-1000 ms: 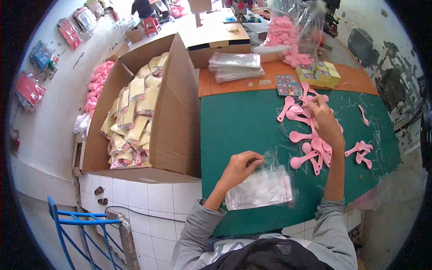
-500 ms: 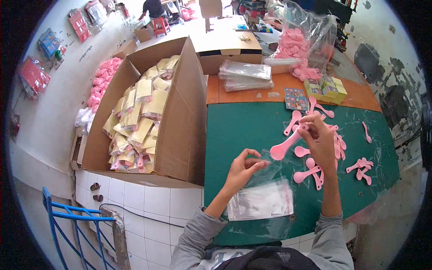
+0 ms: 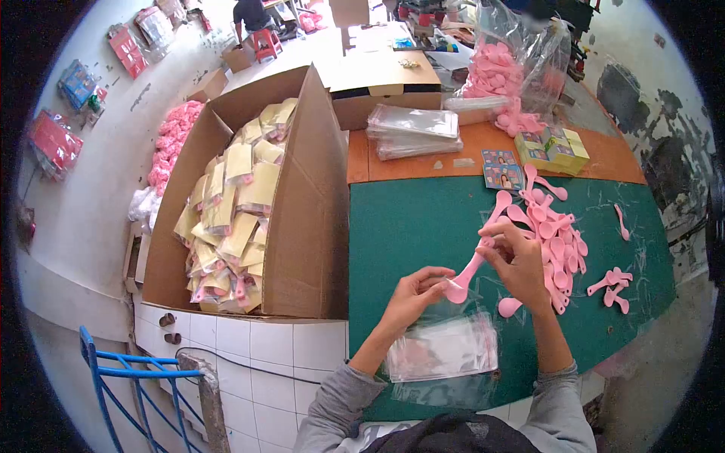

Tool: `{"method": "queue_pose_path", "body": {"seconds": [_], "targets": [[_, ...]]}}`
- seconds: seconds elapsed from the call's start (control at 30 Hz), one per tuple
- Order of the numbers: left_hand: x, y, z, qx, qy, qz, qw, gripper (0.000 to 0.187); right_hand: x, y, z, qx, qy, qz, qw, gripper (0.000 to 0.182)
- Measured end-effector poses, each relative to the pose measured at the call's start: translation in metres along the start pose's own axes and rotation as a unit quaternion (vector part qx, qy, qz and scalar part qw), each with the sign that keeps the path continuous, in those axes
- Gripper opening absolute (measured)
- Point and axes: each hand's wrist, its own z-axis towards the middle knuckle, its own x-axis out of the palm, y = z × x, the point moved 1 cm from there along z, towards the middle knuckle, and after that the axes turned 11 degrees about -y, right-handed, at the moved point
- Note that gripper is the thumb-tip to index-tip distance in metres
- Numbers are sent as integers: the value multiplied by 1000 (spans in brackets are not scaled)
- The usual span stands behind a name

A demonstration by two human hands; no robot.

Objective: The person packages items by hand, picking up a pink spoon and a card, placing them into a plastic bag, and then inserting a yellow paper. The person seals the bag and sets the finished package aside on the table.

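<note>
My left hand point(image 3: 414, 295) pinches the mouth of a clear plastic bag point(image 3: 445, 343) that hangs down over a stack of the same bags on the green mat point(image 3: 408, 226). My right hand point(image 3: 521, 264) holds a pink plastic spoon point(image 3: 467, 278) by its handle, with the bowl end at the bag's mouth beside my left fingers. A pile of loose pink spoons point(image 3: 555, 241) lies on the mat just right of my right hand, and a few more spoons point(image 3: 613, 283) lie farther right.
A large open cardboard box point(image 3: 249, 196) full of yellow packets stands left of the table. At the back are stacked clear bags point(image 3: 415, 130), printed cards point(image 3: 502, 170), small yellow boxes point(image 3: 555, 147) and a big bag of pink spoons point(image 3: 506, 72). A person point(image 3: 249, 13) sits far behind.
My right hand picked a pink spoon from the pile and carried it left and down to the bag. My left hand lifted the bag's mouth off the stack.
</note>
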Motion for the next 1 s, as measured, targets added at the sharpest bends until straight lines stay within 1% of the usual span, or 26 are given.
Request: {"method": "queue_pose_path", "body": {"seconds": [0.1, 0.2, 0.3, 0.43, 0.53, 0.6, 0.73, 0.83, 0.9, 0.93, 1.0], "targets": [[-5, 4, 2, -26, 22, 45, 998, 31, 1, 5, -1, -8, -9, -4, 1000, 25], [-8, 8, 1, -21, 8, 84, 996, 31, 2, 5, -1, 0, 4, -5, 1000, 26], [1, -2, 0, -26, 10, 4, 1000, 31, 4, 3, -2, 20, 30, 12, 999, 23], [8, -13, 5, 33, 1, -2, 999, 29, 6, -6, -2, 16, 66, 29, 997, 23], [12, -24, 12, 62, 5, -28, 998, 27, -3, -5, 3, 38, 72, 53, 995, 27], [12, -24, 17, 80, 11, -35, 996, 27, -9, -5, 6, 53, 83, 76, 992, 26], [13, -27, 18, 57, 18, -44, 997, 27, -14, -14, 7, 85, 111, 91, 986, 20], [14, -28, 18, 55, 16, -42, 997, 28, -19, -10, 11, 145, 118, 212, 959, 17], [12, -27, 18, 60, 28, -27, 997, 27, -32, -3, 14, 155, 146, 216, 953, 13], [12, -28, 18, 85, 32, -44, 995, 27, -40, -3, 15, 159, 160, 217, 950, 11], [8, -31, 18, 137, 38, -78, 987, 27, -79, -29, 22, 45, 195, 211, 957, 9]]}}
